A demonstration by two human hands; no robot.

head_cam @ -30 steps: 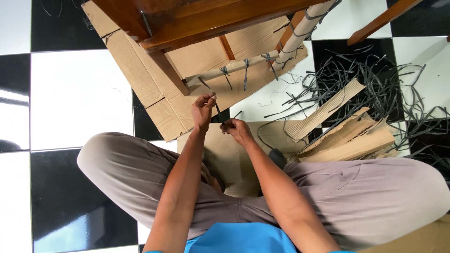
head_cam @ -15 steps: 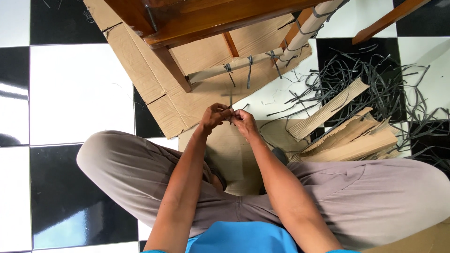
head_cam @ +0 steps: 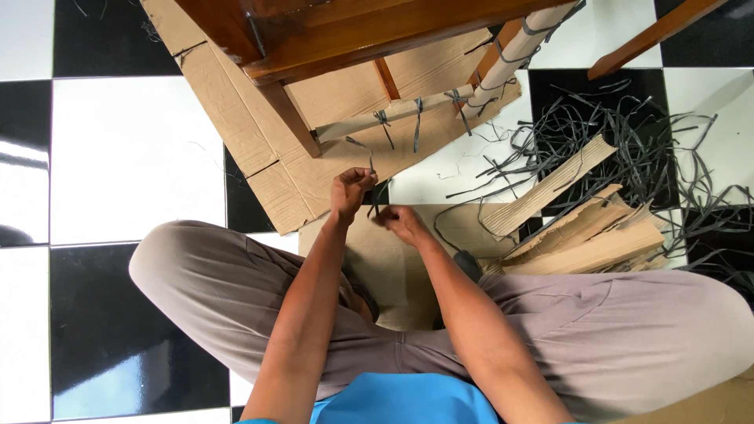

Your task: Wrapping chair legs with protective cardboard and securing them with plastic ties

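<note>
While corrugated cardboard (head_cam: 259, 149) lies flat, both hands (head_cam: 377, 208) pinch one thin grey strip (head_cam: 372, 188).

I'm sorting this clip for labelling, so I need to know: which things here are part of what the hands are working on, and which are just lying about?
In hand:
- left hand, pinching the thin black strip
- right hand, at the strip's lower end
- paper-wrapped rail with strips tied round it

Lying about:
- heap of loose black strips
- torn cardboard pieces
- flat cardboard sheet
- checkered floor
</note>
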